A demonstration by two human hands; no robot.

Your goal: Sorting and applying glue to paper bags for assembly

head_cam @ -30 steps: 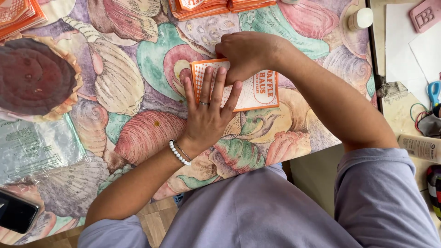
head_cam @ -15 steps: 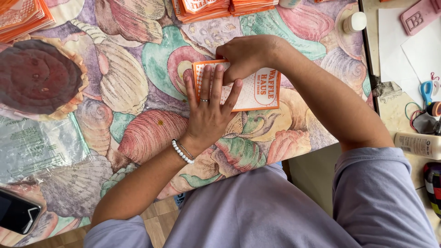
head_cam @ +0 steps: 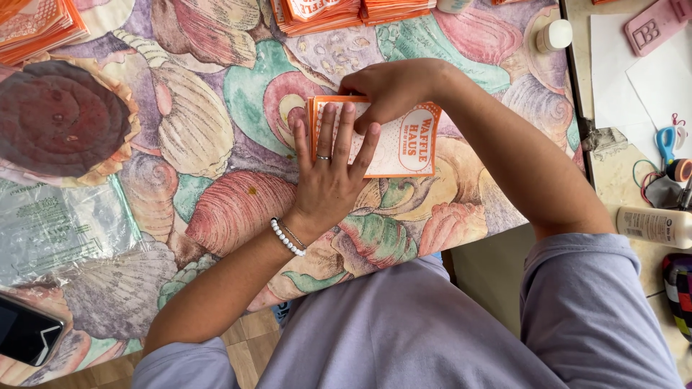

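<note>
A small stack of orange-and-white paper sleeves (head_cam: 404, 148) lies flat on the seashell-patterned tablecloth (head_cam: 216, 202). My left hand (head_cam: 331, 173) rests flat on the stack's left half, fingers spread, with a ring on one finger and a white bead bracelet at the wrist. My right hand (head_cam: 393, 86) curls over the stack's top edge and pinches it near the upper left corner. The stack's left part is hidden under my fingers.
More orange stacks sit at the far edge (head_cam: 317, 14) and far left corner (head_cam: 36, 29). A clear plastic bag (head_cam: 58, 223) and a dark phone (head_cam: 25, 331) lie at the left. A glue stick (head_cam: 553, 34), scissors (head_cam: 667, 140) and a white bottle (head_cam: 652, 225) are on the right.
My left hand has slid slightly to the right over the stack with fingers straighter. My right hand stays on the top edge.
</note>
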